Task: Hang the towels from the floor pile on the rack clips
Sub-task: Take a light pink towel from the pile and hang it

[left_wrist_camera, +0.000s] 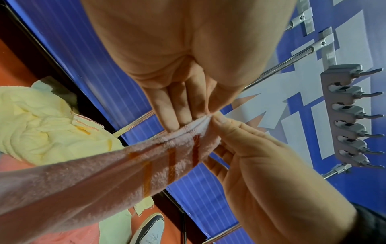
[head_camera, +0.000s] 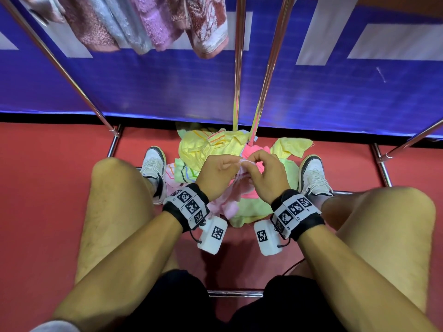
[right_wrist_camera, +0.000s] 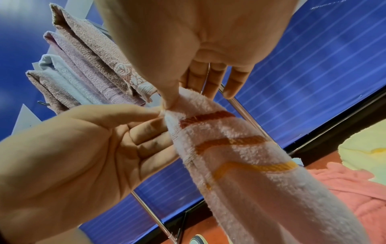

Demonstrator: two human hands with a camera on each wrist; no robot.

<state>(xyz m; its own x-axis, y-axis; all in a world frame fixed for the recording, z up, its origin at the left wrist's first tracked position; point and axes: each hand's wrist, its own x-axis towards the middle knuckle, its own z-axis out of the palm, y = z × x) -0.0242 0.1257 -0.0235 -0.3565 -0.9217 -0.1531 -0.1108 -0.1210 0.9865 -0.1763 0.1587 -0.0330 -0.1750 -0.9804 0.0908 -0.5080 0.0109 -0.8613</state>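
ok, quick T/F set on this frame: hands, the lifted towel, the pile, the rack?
1. Both hands pinch one pink striped towel: left hand, right hand. True.
2. The floor pile is all blue. False: yellow, green and pink.
3. Towels already hang on the rack. True.
4. The clip strip holds a towel on every clip. False: its clips in view are bare.

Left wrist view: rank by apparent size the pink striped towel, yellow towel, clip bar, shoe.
1. pink striped towel, though nearness to the camera inflates it
2. yellow towel
3. clip bar
4. shoe, partly cut off
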